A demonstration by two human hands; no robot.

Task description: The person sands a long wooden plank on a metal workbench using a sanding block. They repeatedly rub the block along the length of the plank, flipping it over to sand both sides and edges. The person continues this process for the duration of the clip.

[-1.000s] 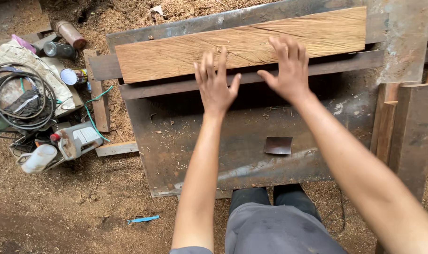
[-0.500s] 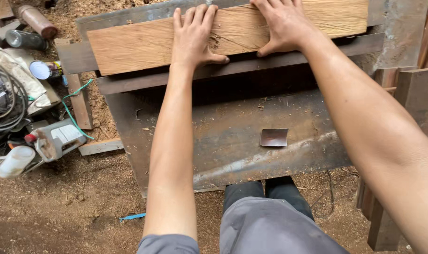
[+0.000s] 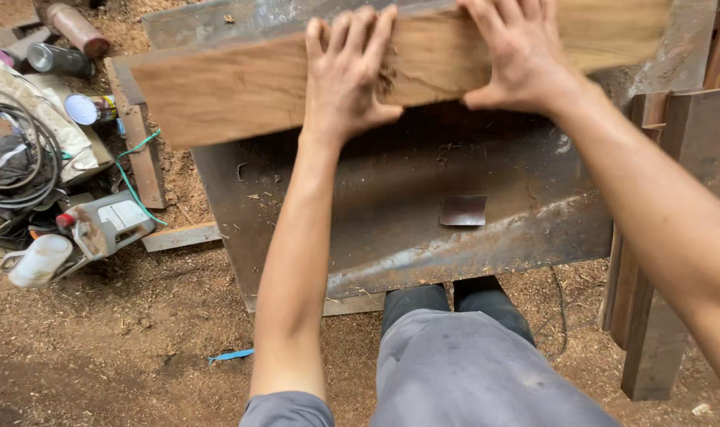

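Observation:
A long wooden plank (image 3: 225, 91) lies crosswise over the far part of a rusty metal table (image 3: 391, 213). My left hand (image 3: 348, 67) rests flat on the plank near its middle, fingers spread and pointing away from me. My right hand (image 3: 518, 51) presses on the plank a little further right, thumb hooked over its near edge. Both palms lie on the board's top face. A small dark square of sandpaper (image 3: 463, 210) lies loose on the metal surface below my right hand.
On the sawdust-covered ground to the left sit coiled cables (image 3: 16, 158), a power tool (image 3: 99, 225), a white bottle (image 3: 39, 261), cans (image 3: 55, 57) and wood offcuts (image 3: 142, 158). Upright planks (image 3: 660, 316) lean at the right. My grey-trousered legs (image 3: 470, 364) are below.
My hands went from hovering above the plank to pressing down on it. The plank has come closer to me and looks larger as my head leaned in.

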